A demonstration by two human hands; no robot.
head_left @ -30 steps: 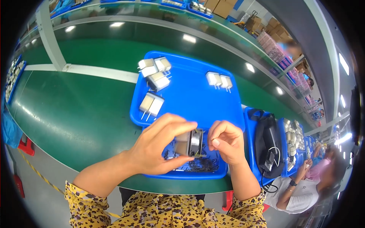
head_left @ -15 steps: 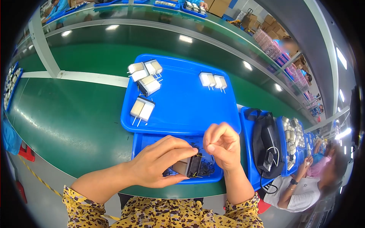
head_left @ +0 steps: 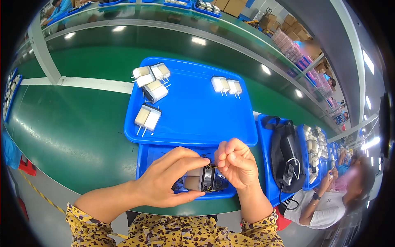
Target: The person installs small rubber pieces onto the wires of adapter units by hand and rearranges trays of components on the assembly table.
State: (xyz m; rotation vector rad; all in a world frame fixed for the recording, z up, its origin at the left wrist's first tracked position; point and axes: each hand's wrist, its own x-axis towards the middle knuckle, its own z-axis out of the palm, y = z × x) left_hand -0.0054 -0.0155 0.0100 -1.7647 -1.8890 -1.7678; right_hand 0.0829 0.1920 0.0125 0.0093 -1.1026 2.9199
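Note:
My left hand [head_left: 168, 177] grips a block-shaped electrical component [head_left: 193, 182] between thumb and fingers. It has a beige and white body and a black end facing right, with thin yellow wires sticking out. Close to its upper wire, my right hand [head_left: 238, 164] is closed in a pinch; the fingertips meet the wire end, and whatever small thing they hold is hidden. Beneath both hands lies a smaller blue tray [head_left: 144, 158] with many small dark pieces in it.
A large blue tray [head_left: 189, 119] ahead carries several similar components [head_left: 148, 117] with pins. To the right, another blue tray holds a black bag [head_left: 284, 156] and a cable. Beyond it stand trays of components [head_left: 312, 152]. A co-worker in a white shirt [head_left: 321, 210] sits at the right.
My right hand has moved left and closer to the component, its pinched fingertips now at the upper yellow wire. My left hand keeps its hold, with the component turned slightly.

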